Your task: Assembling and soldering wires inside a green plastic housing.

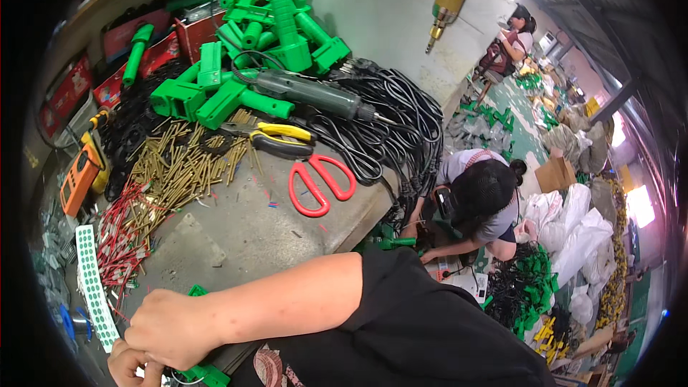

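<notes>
Fingers of the right hand (170, 322) curl down at the near left, meeting those of the left hand (129, 367), which the lower edge partly cuts off. Both grips look narrow, the fingertips drawn together, but I cannot tell what they pinch. A green plastic part (208, 374) lies just beside and partly behind the right hand, near the edge of the picture. To the left runs a white strip of green stickers (95, 283), with a blue spool (75, 322) beside it. Farther off on the grey surface (236, 233) lie red wires (122, 236), brass-coloured rods (183, 154), yellow-and-black pliers (287, 140) and red loop handles (319, 190). Beyond them, a dark power screwdriver (308, 93) rests by heaped green parts (287, 36), with black cables (401, 115) to its right. At right, a co-worker (476, 193) bends forward.
</notes>
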A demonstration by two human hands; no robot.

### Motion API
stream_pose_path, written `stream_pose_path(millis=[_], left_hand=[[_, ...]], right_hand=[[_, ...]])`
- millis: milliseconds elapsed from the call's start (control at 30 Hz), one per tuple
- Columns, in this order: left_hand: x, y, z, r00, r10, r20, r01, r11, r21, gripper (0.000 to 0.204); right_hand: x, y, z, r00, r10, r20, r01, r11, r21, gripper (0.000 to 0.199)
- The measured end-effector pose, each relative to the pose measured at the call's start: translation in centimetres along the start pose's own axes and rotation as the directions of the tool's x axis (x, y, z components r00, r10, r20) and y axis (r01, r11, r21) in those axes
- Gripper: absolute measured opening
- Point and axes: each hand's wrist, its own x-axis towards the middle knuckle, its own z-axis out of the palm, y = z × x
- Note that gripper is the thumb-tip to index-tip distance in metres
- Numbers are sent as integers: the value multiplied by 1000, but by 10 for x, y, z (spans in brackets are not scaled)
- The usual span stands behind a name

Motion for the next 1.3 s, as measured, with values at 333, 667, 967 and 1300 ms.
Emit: stream_pose_path(millis=[333,667,967,1300], left_hand=[[-7,8,26,932,203,-300,-106,945,309,12],[-3,-21,23,942,145,-303,-117,987,108,7],[-4,-25,32,911,202,-359,-182,979,90,21],[8,-38,36,875,290,-388,-305,952,23,24]], right_hand=[[5,-1,9,994,109,3,-108,986,127,14],[5,-9,-9,980,73,184,-81,996,36,14],[-1,-5,-9,994,12,113,-20,998,66,10],[2,-8,-16,975,114,192,-135,986,97,12]])
